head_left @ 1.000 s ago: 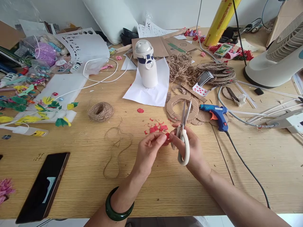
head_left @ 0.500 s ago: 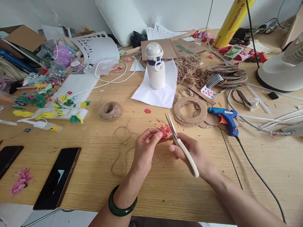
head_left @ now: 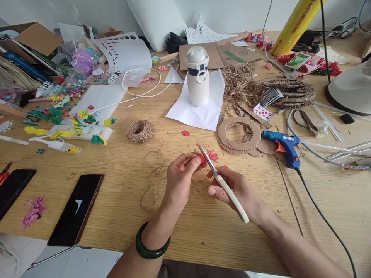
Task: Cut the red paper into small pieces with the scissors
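I see my left hand (head_left: 180,178) closed in a pinch on a small red paper piece (head_left: 202,158), thumb and fingertips pressed on it, with a green bangle (head_left: 150,247) round the wrist. My right hand (head_left: 237,191) is wrapped around the cream handles of the scissors (head_left: 222,182), and their blades point up and to the left, meeting the red paper piece right at my left fingertips. From this angle I cannot tell how far the blades are parted.

I take the white bottle (head_left: 197,76) as my landmark. It stands upright on a white sheet of paper (head_left: 199,110) toward the back of the wooden table (head_left: 116,162). Both hands and the red piece are in front of the bottle, nearer to me, with red scraps (head_left: 213,155) lying on the table between. A single red dot of paper (head_left: 185,133) lies just in front of the sheet. To the front left of the bottle is a ball of twine (head_left: 140,131), with a loose loop of string trailing from it toward my left hand. To the front right of the bottle lie cardboard rings (head_left: 239,133), and beyond them, further right, a blue glue gun (head_left: 282,142) with its black cord running toward me. Far to the front left of the bottle, by the table edge, a black phone (head_left: 76,208) lies flat.
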Available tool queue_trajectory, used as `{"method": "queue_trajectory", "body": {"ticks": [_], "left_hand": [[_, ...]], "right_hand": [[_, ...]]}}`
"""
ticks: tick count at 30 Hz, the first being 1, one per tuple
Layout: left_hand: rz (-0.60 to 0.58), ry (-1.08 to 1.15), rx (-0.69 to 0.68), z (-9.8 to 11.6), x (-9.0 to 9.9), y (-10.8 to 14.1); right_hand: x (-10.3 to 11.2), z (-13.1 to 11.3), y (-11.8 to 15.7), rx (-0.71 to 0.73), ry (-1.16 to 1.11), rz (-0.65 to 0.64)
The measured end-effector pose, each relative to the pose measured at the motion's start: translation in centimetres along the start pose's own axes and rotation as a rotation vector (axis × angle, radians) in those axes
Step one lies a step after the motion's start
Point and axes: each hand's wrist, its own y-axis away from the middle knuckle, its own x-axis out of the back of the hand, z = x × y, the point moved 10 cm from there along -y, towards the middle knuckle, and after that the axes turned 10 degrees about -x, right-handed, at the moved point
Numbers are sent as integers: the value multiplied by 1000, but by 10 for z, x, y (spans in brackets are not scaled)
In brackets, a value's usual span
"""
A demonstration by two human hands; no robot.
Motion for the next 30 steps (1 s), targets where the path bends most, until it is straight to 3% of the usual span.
{"method": "queue_trajectory", "body": {"ticks": [30], "left_hand": [[-5, 25, 34, -7, -3, 1]], "right_hand": [[2, 8, -3, -18, 37, 32]]}}
